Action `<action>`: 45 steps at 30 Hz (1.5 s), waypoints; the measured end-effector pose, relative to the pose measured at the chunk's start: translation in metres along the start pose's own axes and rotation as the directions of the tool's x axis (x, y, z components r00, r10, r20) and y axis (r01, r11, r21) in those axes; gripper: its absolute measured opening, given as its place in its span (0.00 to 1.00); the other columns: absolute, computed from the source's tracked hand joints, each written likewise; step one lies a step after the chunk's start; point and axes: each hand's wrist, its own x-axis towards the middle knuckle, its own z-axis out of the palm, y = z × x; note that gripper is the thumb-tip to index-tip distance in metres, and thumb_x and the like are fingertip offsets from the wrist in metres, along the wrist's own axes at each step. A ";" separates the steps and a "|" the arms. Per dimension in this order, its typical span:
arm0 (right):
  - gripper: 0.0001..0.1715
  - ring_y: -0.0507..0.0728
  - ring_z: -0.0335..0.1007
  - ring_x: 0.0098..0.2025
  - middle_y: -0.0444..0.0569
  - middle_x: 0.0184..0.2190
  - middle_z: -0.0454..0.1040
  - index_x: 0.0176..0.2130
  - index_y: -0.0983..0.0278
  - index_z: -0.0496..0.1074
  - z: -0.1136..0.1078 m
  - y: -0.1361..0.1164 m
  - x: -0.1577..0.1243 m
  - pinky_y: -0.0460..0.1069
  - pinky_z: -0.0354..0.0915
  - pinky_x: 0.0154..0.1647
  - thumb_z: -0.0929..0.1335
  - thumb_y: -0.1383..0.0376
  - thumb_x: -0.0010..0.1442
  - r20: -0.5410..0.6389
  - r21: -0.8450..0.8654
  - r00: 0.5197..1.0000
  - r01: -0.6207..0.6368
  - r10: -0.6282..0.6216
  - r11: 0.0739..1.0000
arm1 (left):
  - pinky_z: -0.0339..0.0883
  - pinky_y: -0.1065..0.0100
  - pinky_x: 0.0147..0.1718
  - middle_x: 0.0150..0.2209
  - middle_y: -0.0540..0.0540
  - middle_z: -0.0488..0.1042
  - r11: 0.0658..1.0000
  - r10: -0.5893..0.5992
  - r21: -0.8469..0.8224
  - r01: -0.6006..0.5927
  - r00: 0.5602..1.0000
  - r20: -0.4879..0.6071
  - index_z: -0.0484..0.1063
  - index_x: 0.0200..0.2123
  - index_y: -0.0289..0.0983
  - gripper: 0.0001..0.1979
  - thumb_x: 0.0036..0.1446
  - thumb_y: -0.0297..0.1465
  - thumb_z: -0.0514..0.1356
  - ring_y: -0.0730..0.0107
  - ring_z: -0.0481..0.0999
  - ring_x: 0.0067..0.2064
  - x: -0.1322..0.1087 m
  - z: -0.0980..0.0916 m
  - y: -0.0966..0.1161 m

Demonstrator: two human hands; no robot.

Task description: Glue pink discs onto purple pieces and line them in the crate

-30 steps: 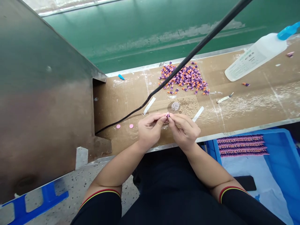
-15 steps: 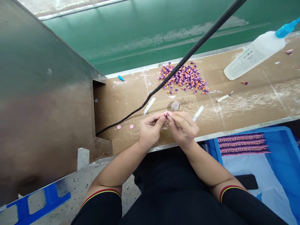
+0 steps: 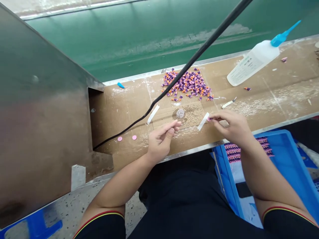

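Above the cardboard-covered bench, my right hand (image 3: 233, 126) pinches a small pink and purple piece (image 3: 209, 119) between thumb and fingertips, next to a strip of white tape (image 3: 203, 121). My left hand (image 3: 161, 137) is at the near side of the bench, fingers loosely stretched out with the thumb close by, and nothing shows in it. Just beyond its fingertips stands a small clear round container (image 3: 180, 113) on a taped cardboard piece. Farther back lies a pile of small purple, orange and pink pieces (image 3: 188, 83).
A black cable (image 3: 171, 89) crosses above the bench. Two pink discs (image 3: 134, 137) lie at left beside a metal housing (image 3: 45, 116). At right are a small knife (image 3: 228, 104) and a blue-tipped bottle (image 3: 253, 63). A blue tray (image 3: 286, 159) with rows of pieces sits below.
My hands have parted. The right hand has moved right with the small pink and purple piece, while the left stays nearly in place. The view has shifted slightly.
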 end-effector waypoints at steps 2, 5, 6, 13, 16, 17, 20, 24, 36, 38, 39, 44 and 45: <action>0.11 0.59 0.80 0.39 0.49 0.38 0.83 0.37 0.58 0.81 -0.008 0.020 -0.004 0.53 0.76 0.39 0.69 0.68 0.68 0.139 -0.092 0.986 0.101 -0.088 0.991 | 0.81 0.65 0.37 0.43 0.41 0.87 1.000 0.007 -0.003 -0.007 1.000 -0.003 0.87 0.49 0.45 0.13 0.66 0.42 0.69 0.64 0.85 0.40 0.001 -0.001 0.001; 0.13 0.59 0.78 0.38 0.49 0.37 0.82 0.37 0.58 0.81 -0.008 0.034 -0.011 0.53 0.74 0.37 0.67 0.70 0.68 0.267 -0.161 0.950 0.210 -0.163 0.964 | 0.80 0.66 0.37 0.41 0.41 0.87 0.999 0.019 0.026 -0.020 1.000 0.005 0.87 0.47 0.44 0.11 0.66 0.41 0.69 0.67 0.84 0.37 0.003 -0.001 0.002; 0.14 0.59 0.78 0.39 0.50 0.39 0.83 0.41 0.57 0.81 -0.006 0.034 -0.014 0.54 0.75 0.39 0.66 0.71 0.68 0.270 -0.164 0.949 0.210 -0.161 0.964 | 0.80 0.66 0.36 0.40 0.42 0.87 0.999 0.022 0.037 -0.022 1.000 0.000 0.88 0.46 0.44 0.11 0.65 0.41 0.70 0.67 0.83 0.36 0.003 -0.001 0.002; 0.18 0.63 0.80 0.53 0.53 0.52 0.83 0.56 0.57 0.79 0.001 0.030 -0.027 0.62 0.78 0.55 0.71 0.65 0.68 0.103 0.027 0.995 0.012 -0.014 1.000 | 0.75 0.70 0.28 0.37 0.42 0.85 0.993 0.067 0.099 -0.060 0.996 -0.067 0.87 0.43 0.43 0.13 0.64 0.44 0.70 0.70 0.80 0.31 0.009 -0.003 -0.001; 0.07 0.62 0.81 0.51 0.52 0.49 0.84 0.46 0.57 0.82 -0.001 0.030 -0.033 0.62 0.78 0.55 0.72 0.61 0.69 0.098 0.104 0.995 -0.010 0.000 0.994 | 0.75 0.72 0.29 0.38 0.43 0.85 0.989 0.068 0.141 -0.055 0.993 -0.095 0.87 0.44 0.42 0.13 0.65 0.44 0.70 0.72 0.80 0.31 0.009 -0.006 -0.003; 0.06 0.61 0.82 0.50 0.51 0.48 0.84 0.45 0.57 0.82 -0.005 0.032 -0.038 0.60 0.79 0.53 0.73 0.61 0.70 0.088 0.126 0.995 -0.052 0.041 0.991 | 0.75 0.72 0.29 0.38 0.43 0.85 0.987 0.071 0.154 -0.054 0.992 -0.108 0.87 0.44 0.43 0.13 0.65 0.44 0.70 0.72 0.81 0.32 0.009 -0.007 -0.003; 0.09 0.58 0.84 0.43 0.49 0.44 0.86 0.46 0.58 0.82 -0.031 0.045 -0.075 0.54 0.80 0.45 0.73 0.57 0.70 -0.068 0.180 0.943 -0.310 0.327 0.933 | 0.76 0.70 0.29 0.36 0.45 0.85 0.982 0.102 0.175 -0.074 0.982 -0.156 0.87 0.43 0.43 0.11 0.62 0.43 0.72 0.72 0.80 0.31 0.010 -0.006 -0.003; 0.16 0.58 0.83 0.35 0.49 0.35 0.85 0.44 0.62 0.82 -0.067 0.069 -0.161 0.52 0.79 0.37 0.74 0.52 0.66 -0.257 0.194 0.688 -0.652 0.679 0.733 | 0.71 0.68 0.22 0.29 0.47 0.82 0.972 0.173 0.203 -0.121 0.948 -0.266 0.86 0.36 0.41 0.16 0.51 0.45 0.77 0.69 0.77 0.26 0.020 0.003 -0.002; 0.13 0.57 0.82 0.31 0.50 0.32 0.86 0.39 0.64 0.85 -0.012 0.072 -0.294 0.50 0.77 0.44 0.68 0.70 0.62 0.331 -0.203 0.247 -0.924 0.911 0.324 | 0.64 0.67 0.18 0.21 0.48 0.76 0.957 0.243 0.245 -0.157 0.893 -0.380 0.82 0.28 0.38 0.13 0.35 0.37 0.70 0.71 0.68 0.19 0.039 0.020 -0.006; 0.15 0.57 0.83 0.34 0.50 0.33 0.86 0.41 0.65 0.84 -0.009 0.075 -0.298 0.49 0.76 0.45 0.67 0.72 0.62 0.326 -0.240 0.246 -0.912 0.913 0.332 | 0.62 0.68 0.18 0.20 0.49 0.75 0.958 0.234 0.251 -0.140 0.888 -0.396 0.82 0.28 0.38 0.13 0.34 0.36 0.67 0.72 0.67 0.19 0.041 0.020 -0.006; 0.16 0.57 0.83 0.35 0.51 0.34 0.86 0.43 0.65 0.84 -0.008 0.075 -0.299 0.49 0.76 0.46 0.67 0.72 0.63 0.324 -0.254 0.255 -0.904 0.911 0.343 | 0.62 0.68 0.17 0.19 0.50 0.74 0.956 0.234 0.261 -0.133 0.884 -0.404 0.81 0.27 0.38 0.13 0.34 0.36 0.66 0.72 0.66 0.19 0.042 0.021 -0.005; 0.17 0.58 0.82 0.42 0.53 0.42 0.86 0.48 0.65 0.83 -0.007 0.071 -0.300 0.50 0.73 0.53 0.68 0.72 0.63 0.340 -0.284 0.366 -0.838 0.866 0.465 | 0.61 0.68 0.16 0.19 0.50 0.73 0.950 0.236 0.288 -0.120 0.880 -0.413 0.79 0.27 0.38 0.14 0.34 0.37 0.64 0.72 0.66 0.19 0.045 0.019 -0.007; 0.17 0.58 0.82 0.44 0.54 0.44 0.85 0.48 0.65 0.83 -0.007 0.070 -0.300 0.50 0.73 0.55 0.69 0.72 0.63 0.346 -0.288 0.388 -0.823 0.854 0.491 | 0.61 0.68 0.16 0.19 0.50 0.73 0.950 0.240 0.286 -0.126 0.881 -0.407 0.79 0.27 0.37 0.14 0.34 0.37 0.65 0.72 0.66 0.19 0.045 0.018 -0.007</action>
